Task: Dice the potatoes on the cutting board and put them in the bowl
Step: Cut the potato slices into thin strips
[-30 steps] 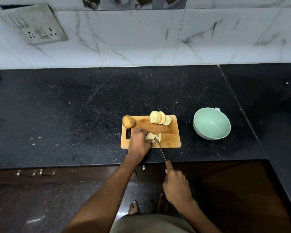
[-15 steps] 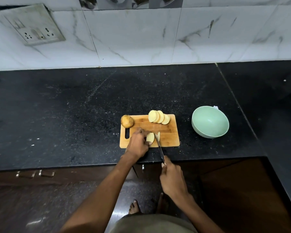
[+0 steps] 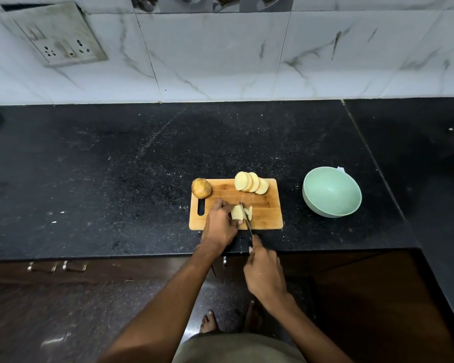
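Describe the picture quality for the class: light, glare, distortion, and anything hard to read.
Head view: dim, even light, no hard shadows; wide-angle lens bends the tiles and counter edge; faint glare on the floor; the knife blade is thin and hard to read against the board; bowl and slices are sharp.

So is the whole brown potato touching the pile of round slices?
Apart. The head view shows the whole potato at the cutting board's far left corner, the pile of slices further right, and bare wood plainly showing between them.
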